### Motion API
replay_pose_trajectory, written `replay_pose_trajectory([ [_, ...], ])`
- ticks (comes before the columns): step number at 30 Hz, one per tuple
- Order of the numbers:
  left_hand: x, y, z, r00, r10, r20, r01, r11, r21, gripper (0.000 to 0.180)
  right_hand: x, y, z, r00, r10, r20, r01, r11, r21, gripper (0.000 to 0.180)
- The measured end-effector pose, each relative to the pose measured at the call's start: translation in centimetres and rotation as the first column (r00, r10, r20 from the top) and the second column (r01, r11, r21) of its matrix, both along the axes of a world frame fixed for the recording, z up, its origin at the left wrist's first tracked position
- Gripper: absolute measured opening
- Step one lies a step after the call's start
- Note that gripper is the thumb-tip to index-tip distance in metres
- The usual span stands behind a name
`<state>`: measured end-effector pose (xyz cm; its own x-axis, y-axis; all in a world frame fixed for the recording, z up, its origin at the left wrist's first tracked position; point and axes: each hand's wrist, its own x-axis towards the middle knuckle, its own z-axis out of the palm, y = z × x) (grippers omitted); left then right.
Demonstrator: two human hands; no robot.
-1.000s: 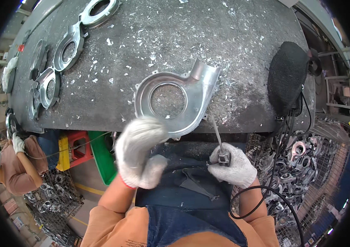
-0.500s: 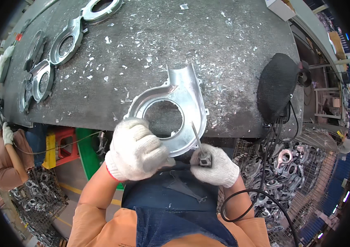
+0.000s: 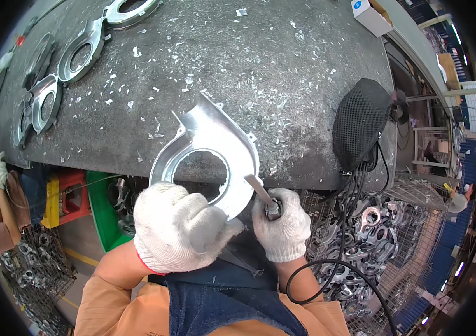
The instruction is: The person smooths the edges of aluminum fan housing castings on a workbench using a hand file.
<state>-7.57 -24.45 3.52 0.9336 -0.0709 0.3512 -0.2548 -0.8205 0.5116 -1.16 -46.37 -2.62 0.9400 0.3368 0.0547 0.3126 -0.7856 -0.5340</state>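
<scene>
A silvery snail-shaped metal housing (image 3: 210, 131) with a large round hole lies at the near edge of the table, its open neck slanting to the upper left. My left hand (image 3: 179, 227), in a white knitted glove, is closed on the housing's near left rim; its fingertips are partly hidden. Gloved too, my right hand (image 3: 283, 227) grips a flat-bladed file-like tool (image 3: 260, 189) by its dark body. The blade points up and left, overlapping the housing's right rim; whether it touches, I cannot tell.
More metal housings (image 3: 84, 53) stand at the table's left. Metal flakes litter the dark table (image 3: 283, 73). A black mesh-covered object (image 3: 363, 120) with cables sits at right. A black cable (image 3: 327, 261) loops by my right forearm. Wire baskets (image 3: 411, 241) hold castings. Another person's gloved hand (image 3: 0, 171) is far left.
The housing has turned counterclockwise, its neck swinging left. The tool's blade has shifted off the housing's face to its right rim and turned its flat side up. The whole view has shifted slightly.
</scene>
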Motion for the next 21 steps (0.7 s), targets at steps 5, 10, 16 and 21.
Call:
replay_pose_trajectory([
  [5,0.3,-0.4,0.2,0.999,0.019,-0.04,-0.019,1.0,-0.005,0.026,-0.2,0.4,1.0,0.997,-0.023,-0.072,0.022,1.0,-0.013,0.029],
  [10,0.8,-0.6,0.3,0.998,0.053,0.03,-0.052,0.998,-0.041,0.026,0.1,-0.3,2.3,0.924,0.296,-0.242,-0.277,0.954,0.112,0.028],
  [16,0.1,0.5,-0.2,0.998,-0.021,-0.055,0.019,0.999,-0.029,0.027,1.1,-0.3,1.4,0.988,0.042,-0.151,-0.034,0.998,0.051,0.026],
  [21,0.0,0.6,-0.3,0.998,-0.024,-0.054,0.024,1.0,-0.002,0.027,0.5,0.0,1.8,0.952,0.248,-0.177,-0.241,0.969,0.059,0.027],
])
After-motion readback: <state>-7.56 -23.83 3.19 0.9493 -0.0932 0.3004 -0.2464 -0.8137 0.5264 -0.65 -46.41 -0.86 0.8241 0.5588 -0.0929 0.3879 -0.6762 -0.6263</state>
